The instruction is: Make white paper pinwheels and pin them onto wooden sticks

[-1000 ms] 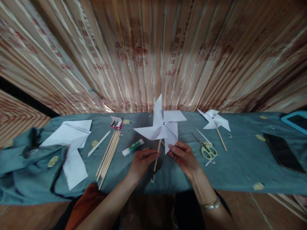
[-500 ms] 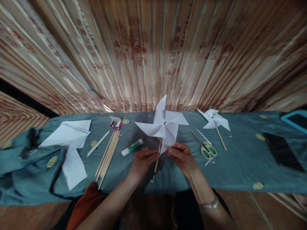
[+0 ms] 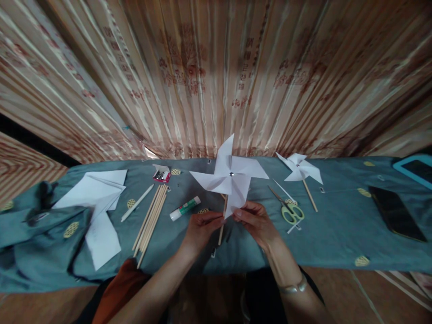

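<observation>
A white paper pinwheel (image 3: 223,184) with a shiny pin at its centre is held up in front of me, its wooden stick (image 3: 221,236) pointing down. My left hand (image 3: 202,231) is closed, thumb and fingertips pinching the stick beside the lowest blade's tip. On the other side, my right hand (image 3: 256,225) pinches the edge of that lowest blade. Both hands' fingertips nearly meet there. Left of them lies a glue stick (image 3: 185,208) with a green label. Scissors (image 3: 290,212) with light green handles rest to the right.
A second pinwheel (image 3: 302,167) lies at the back right. Several wooden sticks (image 3: 150,222), a white pencil-like rod (image 3: 137,203), a small box of pins (image 3: 162,173) and white paper sheets (image 3: 103,240) are on the left. A dark phone (image 3: 398,213) lies far right.
Almost nothing differs. The pinwheel's right blade reaches slightly further right, and the view has shifted a little; both hands keep their grip.
</observation>
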The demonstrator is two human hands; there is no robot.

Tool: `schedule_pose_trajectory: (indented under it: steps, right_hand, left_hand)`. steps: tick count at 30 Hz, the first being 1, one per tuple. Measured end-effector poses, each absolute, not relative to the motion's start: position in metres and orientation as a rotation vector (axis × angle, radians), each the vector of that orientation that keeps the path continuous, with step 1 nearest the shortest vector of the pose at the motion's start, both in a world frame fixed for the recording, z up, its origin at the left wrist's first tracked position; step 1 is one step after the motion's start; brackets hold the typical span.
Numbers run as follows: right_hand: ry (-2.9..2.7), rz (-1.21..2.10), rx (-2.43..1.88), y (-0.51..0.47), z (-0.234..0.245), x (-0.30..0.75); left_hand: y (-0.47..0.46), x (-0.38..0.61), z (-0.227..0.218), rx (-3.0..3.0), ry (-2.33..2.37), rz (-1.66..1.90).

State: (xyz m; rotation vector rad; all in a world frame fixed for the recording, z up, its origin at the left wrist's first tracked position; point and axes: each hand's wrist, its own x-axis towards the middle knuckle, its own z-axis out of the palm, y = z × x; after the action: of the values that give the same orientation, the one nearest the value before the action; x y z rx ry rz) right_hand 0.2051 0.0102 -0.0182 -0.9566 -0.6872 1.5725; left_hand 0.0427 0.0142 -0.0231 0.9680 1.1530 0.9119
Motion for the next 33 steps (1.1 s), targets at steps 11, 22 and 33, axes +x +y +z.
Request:
schedule_pose_trajectory:
  steps: [11,22,33]
  right_hand:
    - [-0.714,1.531,-0.907,0.012,-0.018,0.211]
    - [-0.620,1.468,-0.868,0.014,-0.018,0.216]
    - [-0.626,1.433,-0.961,0.014,-0.019,0.215]
  left_hand:
    - [0.014,0.041,-0.021,0.978,1.176,0.886]
    - [0.013,0.041,-0.027,1.044,1.160,0.830]
    - [0.012,0.044,-0.032,1.048,1.146,0.824]
